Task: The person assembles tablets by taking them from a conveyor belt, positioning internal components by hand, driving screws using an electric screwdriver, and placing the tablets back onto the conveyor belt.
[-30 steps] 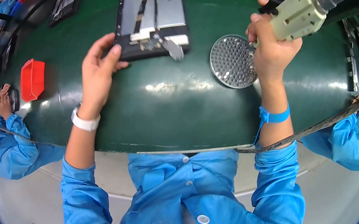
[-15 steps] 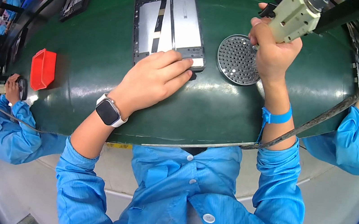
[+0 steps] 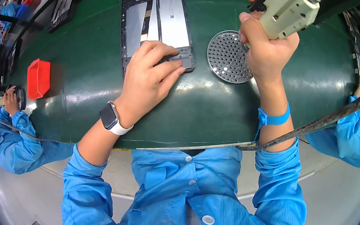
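A tablet-like device with its inside exposed lies on the green table ahead of me, silver plates in a black frame. My left hand rests over its near end, with fingers bent and fingertips on the dark strip at the lower right corner; its thumb is hidden. In my right hand is a pale green electric screwdriver with a black lever, the fingers wrapped round it. Its bit is hidden. Partly under that hand sits a round perforated tray with small shiny bits, likely screws, in some holes.
A red bin stands at the left on the green table. Another opened device lies at the far left. A thick dark cable crosses over my right forearm. Co-workers in blue sit on both sides.
The view has turned a little. My left hand has shifted slightly left on the device, and the bright strip at its lower right corner now looks dark grey. The right hand keeps its grip.
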Available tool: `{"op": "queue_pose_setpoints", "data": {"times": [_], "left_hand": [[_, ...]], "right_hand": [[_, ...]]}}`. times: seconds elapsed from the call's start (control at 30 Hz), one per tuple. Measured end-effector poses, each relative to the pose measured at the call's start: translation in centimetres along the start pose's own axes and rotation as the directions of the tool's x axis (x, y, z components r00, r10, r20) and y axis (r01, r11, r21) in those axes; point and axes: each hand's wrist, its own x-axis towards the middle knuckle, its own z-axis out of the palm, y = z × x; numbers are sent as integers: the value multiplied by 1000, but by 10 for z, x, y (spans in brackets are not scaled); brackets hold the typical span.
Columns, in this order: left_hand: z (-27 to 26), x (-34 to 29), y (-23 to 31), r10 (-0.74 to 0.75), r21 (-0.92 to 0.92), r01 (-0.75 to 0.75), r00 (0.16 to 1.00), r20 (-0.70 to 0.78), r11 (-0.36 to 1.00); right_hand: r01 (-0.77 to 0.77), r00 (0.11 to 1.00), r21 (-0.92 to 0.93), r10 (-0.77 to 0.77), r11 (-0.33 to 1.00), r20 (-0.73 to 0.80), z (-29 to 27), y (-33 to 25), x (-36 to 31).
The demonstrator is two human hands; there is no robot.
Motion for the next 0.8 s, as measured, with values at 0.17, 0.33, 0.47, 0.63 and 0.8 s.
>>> {"op": "queue_pose_setpoints", "data": {"times": [0.17, 0.33, 0.47, 0.63, 0.8], "left_hand": [[11, -16, -5, 13, 47, -7, 994, -111, 999], [12, -14, -4, 13, 40, -7, 990, -138, 999], [13, -16, -4, -8, 7, 9, 991, -134, 1000], [14, -18, -5, -29, -8, 29, 990, -135, 1000], [16, -20, -6, -36, -9, 36, 991, -131, 999]], "right_hand": [[-292, 955, 341, 292, 893, 52, 25, -32, -10], [-338, 939, 312, 293, 888, 181, 58, -38, -21], [-336, 940, 263, 303, 904, 158, 65, -33, -27], [-372, 927, 277, 339, 886, 161, 68, -31, -27], [-352, 933, 269, 313, 896, 178, 69, -30, -29]]}}
